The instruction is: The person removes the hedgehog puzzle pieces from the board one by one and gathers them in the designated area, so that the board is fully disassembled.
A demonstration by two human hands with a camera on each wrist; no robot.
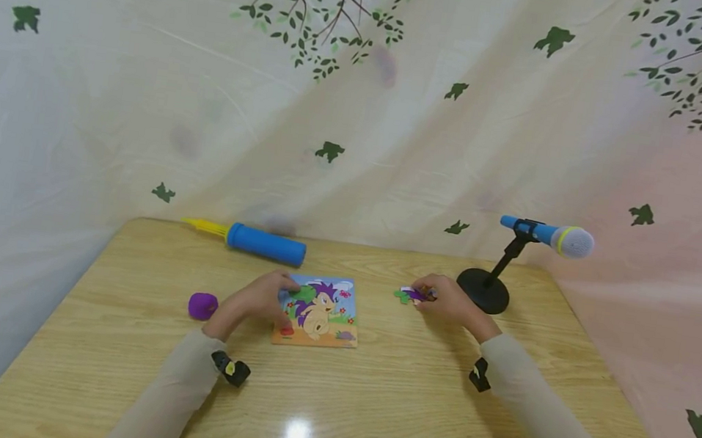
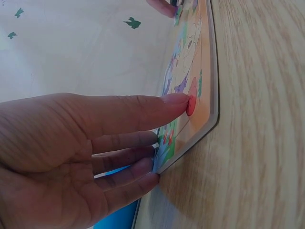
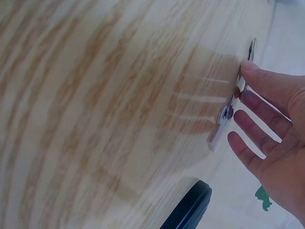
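Observation:
A square picture puzzle board (image 1: 328,312) showing a purple-haired hedgehog lies flat on the table. My left hand (image 1: 263,295) rests on its left side. In the left wrist view the thumb (image 2: 176,100) presses by a red patch, and the extended fingers (image 2: 126,183) touch the board near its edge. To the right, my right hand (image 1: 447,300) pinches a puzzle piece (image 3: 251,50) between thumb and forefinger, low over the table. Another loose piece (image 3: 220,126) lies under its spread fingers. A green and purple piece (image 1: 406,296) shows beside the fingertips in the head view.
A blue pump (image 1: 266,244) with a yellow end lies behind the board. Left of my left hand sits a purple lump (image 1: 202,306). A blue toy microphone (image 1: 542,234) on a black stand (image 1: 483,290) stands just beyond my right hand. A printed curtain (image 1: 237,123) hangs behind the table.

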